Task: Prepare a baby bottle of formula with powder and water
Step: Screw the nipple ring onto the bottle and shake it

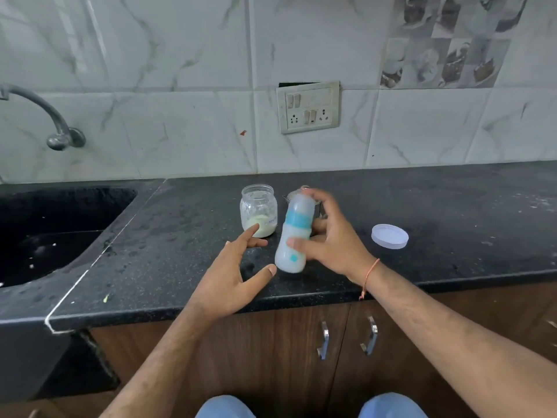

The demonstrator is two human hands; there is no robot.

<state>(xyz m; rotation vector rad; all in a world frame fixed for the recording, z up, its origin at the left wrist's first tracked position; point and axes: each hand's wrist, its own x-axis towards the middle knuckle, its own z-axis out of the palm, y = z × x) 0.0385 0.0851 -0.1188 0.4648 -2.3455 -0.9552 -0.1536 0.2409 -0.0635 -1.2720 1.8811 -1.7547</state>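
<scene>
Above the black countertop [422, 212], we are holding the capped baby bottle [294, 233] in our right hand [334, 239], fingers wrapped around its body from the right with the thumb pressing its lower front. It is tilting slightly, cap end away from us, and looks blurred and milky, so we judge we are shaking it to mix powder and water. Our left hand [232, 282] is hanging spread wide and empty just beside the bottle's base, holding nothing.

To do this well, we are wanting a firm wrap across the teal collar [298, 220] so the top cannot loosen, short brisk strokes rather than wide swings, and the free hand ready under the base as a catch. The open powder jar [259, 211] is standing just beside the bottle on its left, with its white lid [389, 236] lying well apart to the right; a careless swing could tip the jar, so we are best keeping the motion over clear counter. A metal cup [297, 194] is sitting mostly hidden behind the bottle.
</scene>
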